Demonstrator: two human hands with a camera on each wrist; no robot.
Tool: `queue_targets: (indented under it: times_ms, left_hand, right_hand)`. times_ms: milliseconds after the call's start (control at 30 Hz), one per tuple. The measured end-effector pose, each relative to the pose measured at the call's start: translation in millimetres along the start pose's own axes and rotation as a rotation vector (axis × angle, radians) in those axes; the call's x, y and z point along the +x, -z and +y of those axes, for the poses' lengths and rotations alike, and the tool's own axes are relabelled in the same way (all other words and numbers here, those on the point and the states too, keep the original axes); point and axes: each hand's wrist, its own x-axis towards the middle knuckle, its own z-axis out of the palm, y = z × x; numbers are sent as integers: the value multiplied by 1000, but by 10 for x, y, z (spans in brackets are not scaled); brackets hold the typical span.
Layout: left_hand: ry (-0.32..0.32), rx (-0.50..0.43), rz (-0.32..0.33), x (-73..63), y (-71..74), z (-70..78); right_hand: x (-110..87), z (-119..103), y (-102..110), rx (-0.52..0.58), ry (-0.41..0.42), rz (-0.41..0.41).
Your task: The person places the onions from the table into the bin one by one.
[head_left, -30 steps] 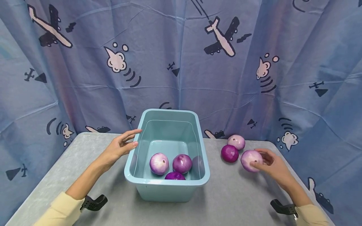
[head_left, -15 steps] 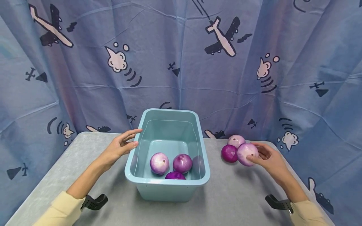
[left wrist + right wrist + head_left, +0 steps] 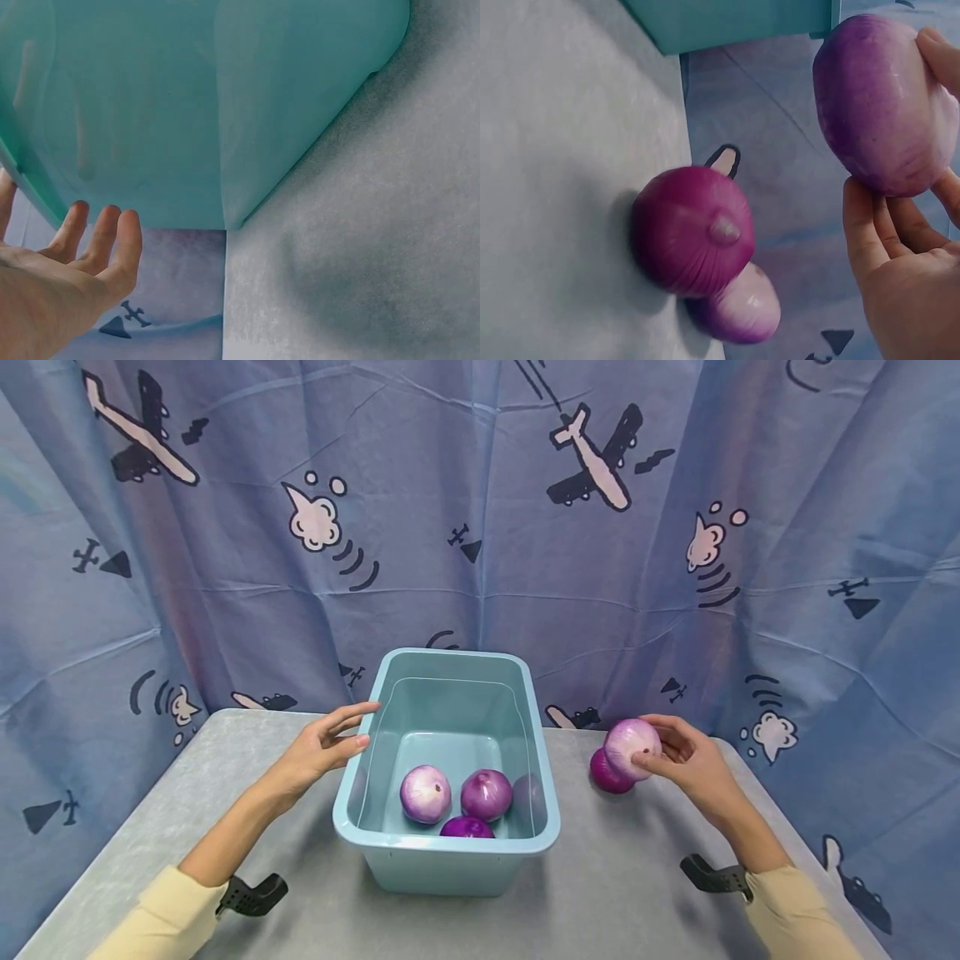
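My right hand (image 3: 693, 768) pinches a pale purple onion (image 3: 632, 749) between thumb and fingers, lifted above the table at the right. Below it sits a dark purple onion (image 3: 609, 773). The right wrist view shows this dark onion (image 3: 694, 231) against a paler one (image 3: 744, 307), which the held onion hides in the head view. My left hand (image 3: 307, 760) touches the left rim of the light blue tub (image 3: 442, 843) with fairly straight fingers. Inside the tub lie a pale onion (image 3: 425, 794), a purple onion (image 3: 486, 795) and a dark onion (image 3: 467, 827) partly hidden by the front rim.
The grey table (image 3: 600, 893) carries the tub near its middle. A blue curtain (image 3: 480, 527) with printed airplanes hangs close behind the table and along both sides. The tub's tall right wall stands between its inside and the onions at the right.
My right hand has raised the pale onion and carried it leftward and away from me, over the other two onions. The left hand stays at the tub's rim.
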Motion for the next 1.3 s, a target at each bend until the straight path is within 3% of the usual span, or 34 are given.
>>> queue_targets:
  times_ms: [733, 1300]
  left_hand:
    - [-16, 23, -4, -8, -9, 0]
    - [-9, 10, -3, -9, -4, -2]
  right_hand:
    - [260, -439, -180, 97, 95, -50]
    - [472, -747, -564, 233, 189, -142]
